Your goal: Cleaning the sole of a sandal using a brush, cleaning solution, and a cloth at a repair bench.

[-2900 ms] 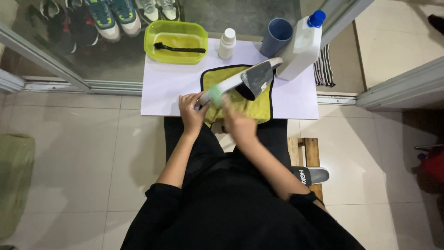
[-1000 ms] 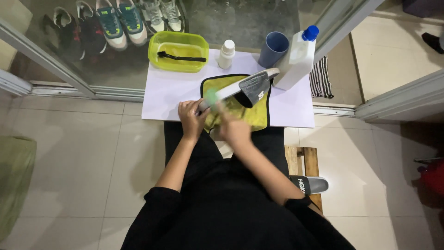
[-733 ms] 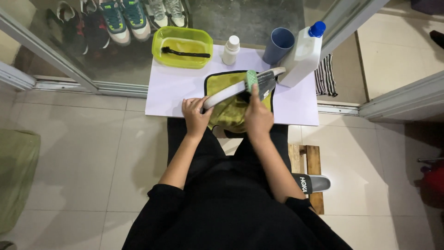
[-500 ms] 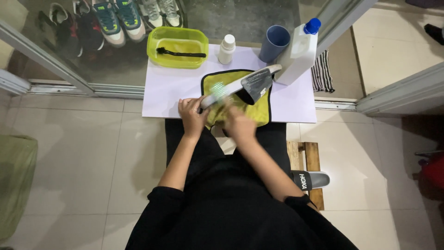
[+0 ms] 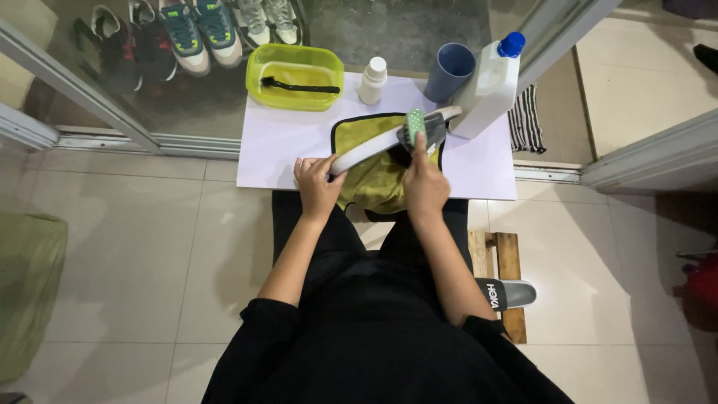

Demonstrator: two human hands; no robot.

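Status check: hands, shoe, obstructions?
Left hand grips the shoe at one end. Right hand presses the green brush on it. Nothing obstructing.

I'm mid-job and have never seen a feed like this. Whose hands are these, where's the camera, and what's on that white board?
The one view comes from a camera on the person's head, looking down at their own bare hands. The left hand grips one end of a shoe turned on its side; the right hand presses a green brush against it. Under the shoe lies a yellow cloth on the white board. Further back stand a green tub with a dark brush inside, a small white bottle, a blue cup and a white jug.
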